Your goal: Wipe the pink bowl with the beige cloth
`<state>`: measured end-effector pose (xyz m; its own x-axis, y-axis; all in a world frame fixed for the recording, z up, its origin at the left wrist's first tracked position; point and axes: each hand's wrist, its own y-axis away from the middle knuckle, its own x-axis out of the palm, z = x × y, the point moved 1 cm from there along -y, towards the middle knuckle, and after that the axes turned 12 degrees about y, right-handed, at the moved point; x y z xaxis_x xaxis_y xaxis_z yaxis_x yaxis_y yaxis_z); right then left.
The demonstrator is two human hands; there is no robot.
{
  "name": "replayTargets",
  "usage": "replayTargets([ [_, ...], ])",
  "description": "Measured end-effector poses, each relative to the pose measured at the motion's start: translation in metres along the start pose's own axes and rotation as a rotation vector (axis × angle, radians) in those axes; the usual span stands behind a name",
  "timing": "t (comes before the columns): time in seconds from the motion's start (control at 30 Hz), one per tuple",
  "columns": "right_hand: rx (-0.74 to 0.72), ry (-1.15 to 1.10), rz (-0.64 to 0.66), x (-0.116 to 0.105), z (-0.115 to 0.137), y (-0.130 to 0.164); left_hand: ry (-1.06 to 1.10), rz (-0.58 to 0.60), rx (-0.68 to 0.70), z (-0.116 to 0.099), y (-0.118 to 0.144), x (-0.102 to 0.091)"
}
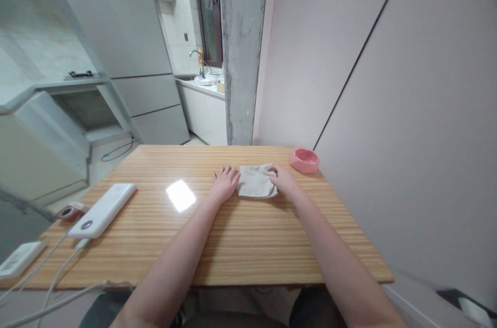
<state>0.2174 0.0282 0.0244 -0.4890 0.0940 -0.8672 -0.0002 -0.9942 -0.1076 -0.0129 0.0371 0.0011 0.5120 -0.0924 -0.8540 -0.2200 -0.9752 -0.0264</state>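
A pale grey-beige folded cloth (256, 181) lies flat on the wooden table (248, 250), roughly square with a slightly rumpled right side. My right hand (283, 179) is at the cloth's right edge, its fingers curled over the fabric and gripping it near the upper right corner. Just left of the cloth, my left hand (225, 183) rests palm down on the tabletop with its fingers spread. The left thumb is close to the cloth's left edge; whether it touches is hard to tell.
A pink ashtray-like dish (305, 160) stands at the table's far right corner, by the wall. On the left lie a white power bank (104, 209) with white cables, a roll of tape (72, 211) and a white power strip (21, 259).
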Motion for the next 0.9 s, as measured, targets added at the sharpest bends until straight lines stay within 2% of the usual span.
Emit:
replayTargets([
  [0.07,0.05,0.118,0.071,-0.026,-0.023,0.014,-0.029,0.014,0.016,-0.001,0.0,0.001],
  [0.13,0.132,0.175,0.064,-0.049,-0.055,0.033,-0.075,0.016,0.034,-0.001,0.001,0.002],
  [0.2,0.303,0.295,0.076,-0.064,-0.09,0.053,-0.106,0.004,0.04,-0.001,0.001,0.004],
  [0.23,0.376,0.353,0.095,-0.067,-0.106,0.061,-0.111,-0.004,0.038,-0.001,0.001,0.005],
  [0.3,0.422,0.428,0.125,-0.069,-0.128,0.074,-0.104,-0.02,0.039,0.001,0.001,0.006],
  [0.37,0.429,0.491,0.097,-0.066,-0.134,0.079,-0.081,-0.047,0.055,0.002,0.0,0.007],
  [0.47,0.441,0.565,-0.118,-0.061,-0.108,0.073,0.008,-0.12,0.122,0.001,-0.001,0.009],
  [0.5,0.413,0.557,-0.2,-0.058,-0.091,0.068,0.064,-0.147,0.168,0.0,-0.002,0.01],
  [0.53,0.315,0.491,-0.243,-0.052,-0.071,0.061,0.129,-0.166,0.22,-0.002,-0.003,0.011],
  [0.57,0.152,0.376,-0.209,-0.042,-0.049,0.052,0.193,-0.167,0.273,-0.004,-0.004,0.013],
  [0.6,0.05,0.314,-0.167,-0.031,-0.026,0.043,0.246,-0.15,0.32,-0.006,-0.004,0.015],
  [0.67,-0.089,0.201,-0.106,-0.001,0.018,0.024,0.31,-0.081,0.36,-0.008,-0.006,0.02],
  [0.73,-0.2,-0.108,-0.046,0.033,0.054,0.009,0.346,-0.036,0.361,-0.008,-0.009,0.023],
  [0.8,-0.303,-0.266,-0.023,0.064,0.077,0.001,0.377,-0.059,0.361,-0.005,-0.013,0.024],
  [0.9,-0.415,-0.362,-0.097,0.091,0.085,0.0,0.383,-0.12,0.374,0.002,-0.018,0.026],
])
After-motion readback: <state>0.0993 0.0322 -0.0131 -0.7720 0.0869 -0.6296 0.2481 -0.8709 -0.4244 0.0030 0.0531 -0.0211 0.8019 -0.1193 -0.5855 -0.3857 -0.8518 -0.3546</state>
